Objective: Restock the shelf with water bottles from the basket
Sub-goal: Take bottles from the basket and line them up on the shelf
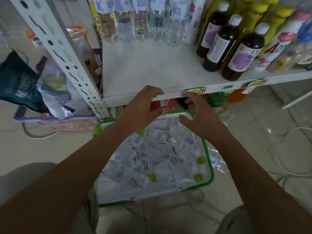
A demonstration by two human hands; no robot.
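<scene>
Down low on the floor, a green-edged basket (pixel 210 168) full of water bottles (pixel 121 173). Above it, left hand (pixel 143 105) and right hand (pixel 199 114), both empty, fingers loosely curled. Farther up, white shelf (pixel 152 68), front bare, more clear bottles (pixel 140 19) at the back.

Both hands, left (pixel 143 105) and right (pixel 199 114), outstretched, fingers curled, empty.

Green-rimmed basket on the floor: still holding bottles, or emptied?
Still holding bottles. Several clear water bottles with green caps lie on their sides inside the basket, covering most of its bottom.
</scene>
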